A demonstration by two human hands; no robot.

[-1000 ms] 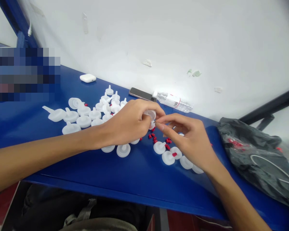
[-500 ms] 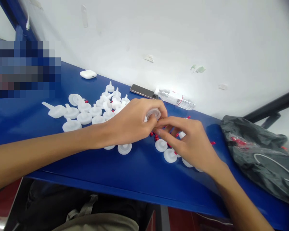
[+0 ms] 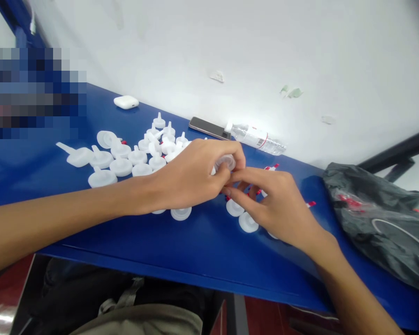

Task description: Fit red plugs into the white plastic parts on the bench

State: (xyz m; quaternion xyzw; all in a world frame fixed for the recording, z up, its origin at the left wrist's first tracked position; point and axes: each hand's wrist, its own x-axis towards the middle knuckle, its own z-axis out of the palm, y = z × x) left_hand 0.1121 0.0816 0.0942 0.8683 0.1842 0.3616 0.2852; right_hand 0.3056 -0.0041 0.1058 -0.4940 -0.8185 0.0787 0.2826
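Holding a cap (image 3: 229, 160), broad face up (long axis hidden), hands (image 3: 192, 174) (image 3: 279, 200) meet.

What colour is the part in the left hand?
The part is translucent white, best seen in the head view.

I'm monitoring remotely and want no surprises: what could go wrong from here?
The left hand grips a round translucent piece, which might slip. The right hand is close to white pieces and might knock them. The bottle lies on its side and could roll if bumped.
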